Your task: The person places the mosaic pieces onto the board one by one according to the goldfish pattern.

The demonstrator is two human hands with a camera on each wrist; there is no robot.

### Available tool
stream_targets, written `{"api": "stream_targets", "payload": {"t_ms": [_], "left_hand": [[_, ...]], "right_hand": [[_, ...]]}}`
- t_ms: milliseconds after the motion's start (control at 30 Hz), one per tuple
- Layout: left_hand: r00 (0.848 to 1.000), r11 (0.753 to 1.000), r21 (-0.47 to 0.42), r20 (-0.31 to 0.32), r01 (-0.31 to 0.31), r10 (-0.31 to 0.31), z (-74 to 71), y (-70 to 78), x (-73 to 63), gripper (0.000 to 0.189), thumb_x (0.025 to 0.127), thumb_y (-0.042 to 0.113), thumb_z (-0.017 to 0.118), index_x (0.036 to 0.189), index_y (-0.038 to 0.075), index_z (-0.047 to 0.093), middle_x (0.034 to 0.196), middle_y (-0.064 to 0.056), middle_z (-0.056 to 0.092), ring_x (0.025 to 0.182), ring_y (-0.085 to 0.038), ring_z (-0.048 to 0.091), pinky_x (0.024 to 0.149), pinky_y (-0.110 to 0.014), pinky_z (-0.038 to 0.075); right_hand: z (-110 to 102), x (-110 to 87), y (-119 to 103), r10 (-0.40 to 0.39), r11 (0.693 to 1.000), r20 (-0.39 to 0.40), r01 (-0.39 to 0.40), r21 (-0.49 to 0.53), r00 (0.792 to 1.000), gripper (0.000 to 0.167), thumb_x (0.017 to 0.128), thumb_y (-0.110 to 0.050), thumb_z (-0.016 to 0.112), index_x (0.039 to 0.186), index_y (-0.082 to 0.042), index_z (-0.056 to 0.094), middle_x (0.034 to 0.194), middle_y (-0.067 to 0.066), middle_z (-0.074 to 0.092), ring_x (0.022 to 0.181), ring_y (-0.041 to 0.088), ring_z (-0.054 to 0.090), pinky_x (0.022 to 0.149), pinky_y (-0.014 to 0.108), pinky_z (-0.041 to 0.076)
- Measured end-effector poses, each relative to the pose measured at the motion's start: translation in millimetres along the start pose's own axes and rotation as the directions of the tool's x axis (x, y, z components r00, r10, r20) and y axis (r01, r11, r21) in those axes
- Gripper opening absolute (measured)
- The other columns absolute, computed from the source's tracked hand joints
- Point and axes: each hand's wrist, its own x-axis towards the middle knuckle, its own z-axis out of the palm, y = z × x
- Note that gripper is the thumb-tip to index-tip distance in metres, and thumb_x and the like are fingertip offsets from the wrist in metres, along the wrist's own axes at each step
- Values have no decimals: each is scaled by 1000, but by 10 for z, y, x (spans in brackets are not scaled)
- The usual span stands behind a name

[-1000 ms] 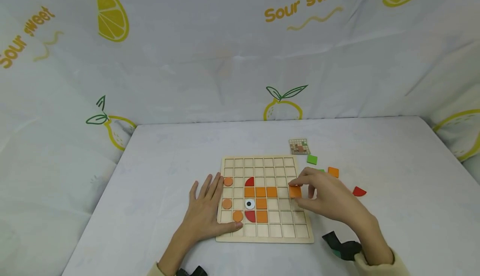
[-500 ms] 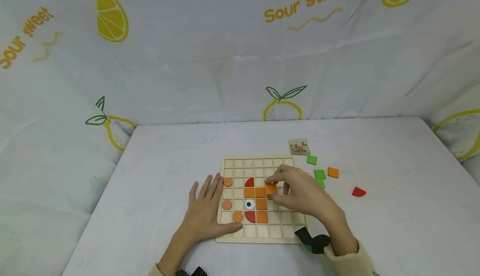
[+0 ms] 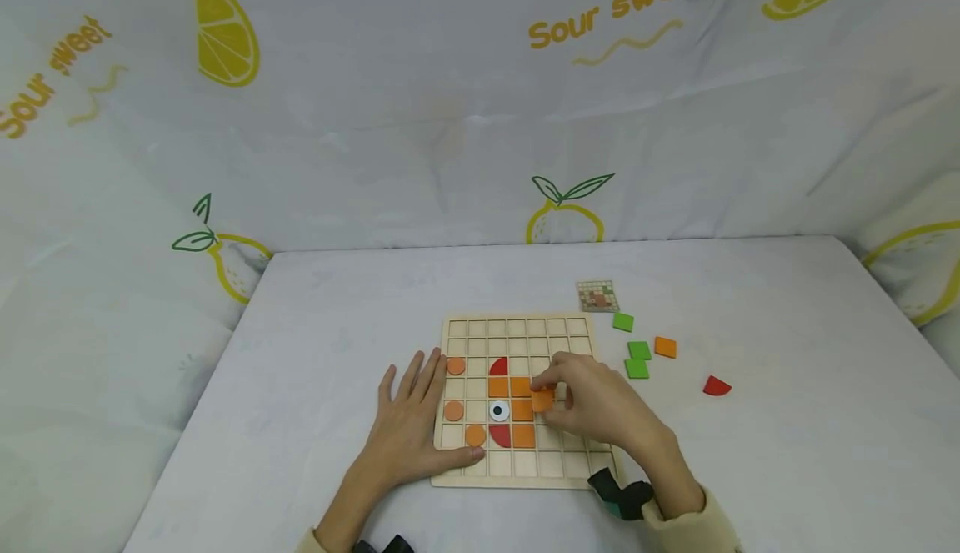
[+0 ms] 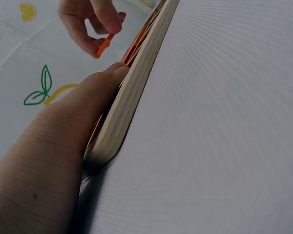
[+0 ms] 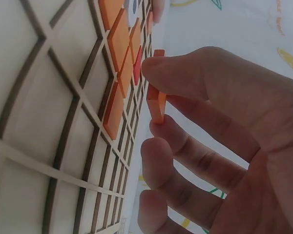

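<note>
A wooden grid board (image 3: 525, 482) lies flat on the table, bearing several orange squares (image 3: 522, 435), orange discs (image 3: 476, 435), red quarter-circles (image 3: 499, 436) and a white eye piece (image 3: 498, 409). My right hand (image 3: 600, 403) pinches an orange square tile (image 5: 156, 100) between thumb and fingers, held just above the grid right of the orange squares. In the left wrist view that tile (image 4: 105, 45) shows edge-on, clear of the board. My left hand (image 3: 412, 432) is spread at the board's left side, fingers straight against the edge and thumb (image 4: 95, 92) on the near left part.
Behind the board's right corner lies a small pattern card (image 3: 597, 296). Loose green squares (image 3: 637, 369), an orange square (image 3: 665, 347) and a red quarter-circle (image 3: 717, 385) lie to the right. A white cloth with lemon prints (image 3: 420, 119) hangs behind the table.
My right hand has carried the orange square tile left from the board's right edge, then slightly nearer to me. The loose green squares are uncovered. My left hand stays in place.
</note>
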Motion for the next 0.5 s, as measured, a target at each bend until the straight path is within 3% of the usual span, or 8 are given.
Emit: {"api": "stream_targets", "payload": {"t_ms": [500], "left_hand": [[1000, 1000, 21, -7, -1, 1, 14, -3, 16, 132, 71, 94, 52, 165, 9, 14, 174, -6, 13, 161, -34, 13, 122, -66, 5]], "right_hand": [[-9, 6, 133, -74, 997, 19, 74, 1, 997, 27, 78, -16, 87, 104, -12, 81, 95, -4, 72, 67, 5, 46, 57, 20, 41]]}}
